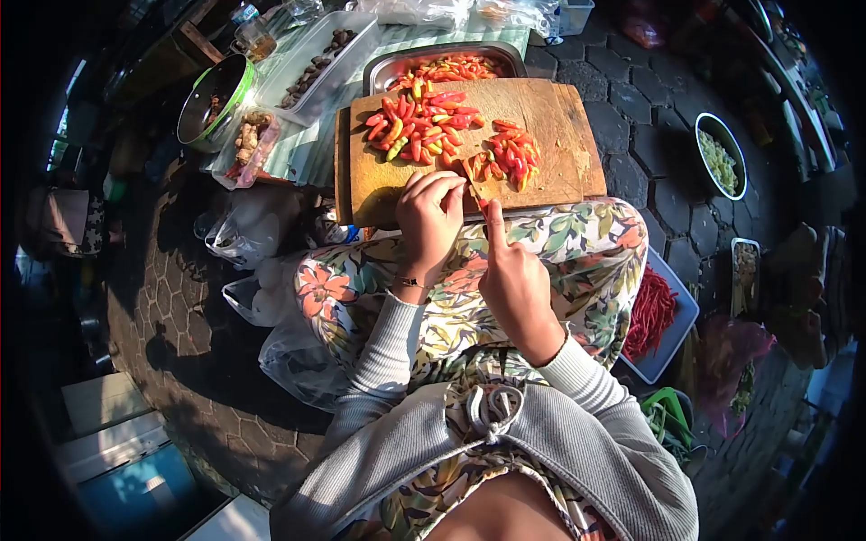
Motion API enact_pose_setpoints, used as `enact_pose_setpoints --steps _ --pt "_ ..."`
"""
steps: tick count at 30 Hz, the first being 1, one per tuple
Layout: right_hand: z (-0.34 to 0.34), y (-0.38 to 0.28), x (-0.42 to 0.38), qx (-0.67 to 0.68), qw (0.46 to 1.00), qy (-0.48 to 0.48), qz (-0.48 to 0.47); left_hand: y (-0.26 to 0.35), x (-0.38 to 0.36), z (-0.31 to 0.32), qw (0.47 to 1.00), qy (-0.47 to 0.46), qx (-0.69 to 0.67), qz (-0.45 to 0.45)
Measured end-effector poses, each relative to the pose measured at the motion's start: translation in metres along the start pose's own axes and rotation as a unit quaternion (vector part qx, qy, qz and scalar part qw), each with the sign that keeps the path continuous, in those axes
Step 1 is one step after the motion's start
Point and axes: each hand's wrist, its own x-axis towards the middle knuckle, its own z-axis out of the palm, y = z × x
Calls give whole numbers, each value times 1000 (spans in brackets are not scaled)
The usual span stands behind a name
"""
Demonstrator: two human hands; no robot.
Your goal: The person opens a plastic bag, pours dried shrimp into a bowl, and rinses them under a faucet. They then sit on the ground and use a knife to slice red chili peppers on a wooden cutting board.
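My right hand [516, 281] is wrapped round a small knife [472, 180], its index finger stretched along the top. The blade rests over the near edge of a wooden cutting board [555, 135]. Close beside the blade, my left hand [429, 221] has its fingers curled on a red chili pepper, mostly hidden by the fingertips. On the board's left lies a heap of whole red and yellow-green chili peppers [419, 126]. A smaller pile of cut chili pieces [512, 158] sits right of the knife.
Behind the board stands a metal tray [372, 74] of chilies. Farther left are a clear plastic box [350, 68] and a green pan [242, 86]. A tray of long red chilies [687, 316] lies by my right knee, with a bowl [741, 171] beyond. Plastic bags [257, 230] are at left.
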Motion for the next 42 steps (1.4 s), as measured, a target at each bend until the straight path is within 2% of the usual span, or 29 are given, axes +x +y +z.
enact_pose_setpoints --steps 5,9,11,13,15,17,19,21,25,31,33,36,39,42 --pt "-5 8 -13 32 999 8 -9 1 -1 4 999 36 27 22" --pt "-15 19 -35 -23 999 -28 -18 4 0 4 999 30 43 11" --pt "-28 27 -38 -11 999 -39 -21 3 0 1 999 22 39 8" --pt "-35 30 -37 64 998 -19 -17 -1 1 -4 998 38 -33 -31" --pt "-32 26 -32 76 997 -5 -22 -2 7 -14 998 43 2 -38" --pt "-25 24 -26 88 996 6 -27 -6 16 -18 995 59 82 7" --pt "-13 24 -18 41 997 3 -64 -4 22 -18 996 2 85 -33" --pt "-11 25 -12 40 997 9 -61 -4 28 -15 993 -40 109 -22" --pt "-12 37 -7 69 996 34 -33 -3 34 -3 989 -35 146 3" --pt "-12 35 -7 71 997 13 -31 12 23 -5 984 -27 176 -23" --pt "-12 38 -3 97 995 8 -29 12 10 -3 990 -8 143 13" --pt "-12 44 -1 308 950 7 -50 23 0 -3 992 -21 122 1" --pt "-16 43 -4 324 945 24 -35 22 -3 -8 995 -19 91 18" --pt "-11 39 -4 260 965 18 -31 16 -5 -7 997 -22 74 11"
